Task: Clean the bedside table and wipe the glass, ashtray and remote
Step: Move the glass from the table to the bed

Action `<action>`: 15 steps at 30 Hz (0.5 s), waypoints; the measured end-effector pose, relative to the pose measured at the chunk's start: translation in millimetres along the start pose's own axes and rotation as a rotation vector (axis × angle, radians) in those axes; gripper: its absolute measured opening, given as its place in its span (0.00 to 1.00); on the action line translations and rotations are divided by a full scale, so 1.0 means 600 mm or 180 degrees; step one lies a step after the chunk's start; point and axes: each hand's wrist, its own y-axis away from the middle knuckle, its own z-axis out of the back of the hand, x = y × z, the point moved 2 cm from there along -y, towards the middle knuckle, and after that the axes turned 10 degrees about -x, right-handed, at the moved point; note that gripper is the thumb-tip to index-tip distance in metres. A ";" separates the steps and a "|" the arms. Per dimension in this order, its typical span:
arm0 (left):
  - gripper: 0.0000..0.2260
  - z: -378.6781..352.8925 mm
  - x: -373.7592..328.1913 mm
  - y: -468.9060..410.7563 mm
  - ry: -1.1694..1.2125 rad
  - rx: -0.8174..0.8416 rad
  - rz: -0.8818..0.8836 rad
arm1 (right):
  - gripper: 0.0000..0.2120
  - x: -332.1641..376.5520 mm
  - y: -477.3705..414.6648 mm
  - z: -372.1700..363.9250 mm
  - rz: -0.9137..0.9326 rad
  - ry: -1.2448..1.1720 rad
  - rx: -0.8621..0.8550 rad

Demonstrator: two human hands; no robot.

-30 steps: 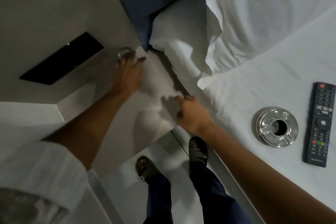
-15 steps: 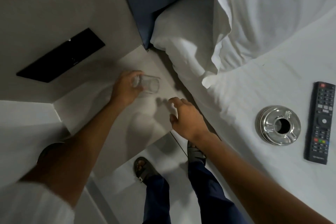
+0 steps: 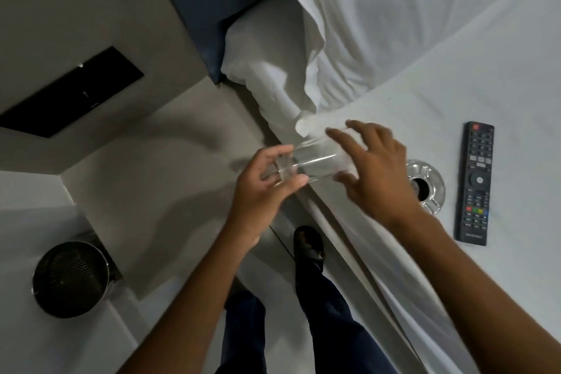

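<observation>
A clear drinking glass [image 3: 315,161] lies on its side in the air between my hands, over the gap between table and bed. My left hand [image 3: 264,191] grips its base end. My right hand [image 3: 376,173] has spread fingers around its rim end, touching it. The pale bedside table [image 3: 158,167] lies under and left of my hands. On the white bed sheet, a silver metal ashtray [image 3: 431,188] sits partly hidden behind my right wrist. A black remote [image 3: 475,182] lies just right of it.
White pillows [image 3: 349,24] fill the top right, against a dark blue headboard [image 3: 206,0]. A black switch panel [image 3: 73,91] is set in the wall. A black mesh waste bin [image 3: 71,278] stands on the floor at lower left. My feet stand between table and bed.
My left hand lifted the glass from the table's far corner and carried it right, toward the bed. My right hand rose from the table edge and met the glass's rim end.
</observation>
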 end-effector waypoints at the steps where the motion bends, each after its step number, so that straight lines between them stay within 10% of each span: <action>1: 0.22 -0.036 -0.002 -0.001 -0.0110 0.0122 -0.0087 | 0.37 -0.029 -0.002 0.016 -0.0085 0.0112 -0.0016; 15: 0.19 -0.298 -0.009 -0.050 -0.2187 0.0335 -0.1568 | 0.44 -0.241 -0.050 0.068 -0.0321 0.0858 0.0147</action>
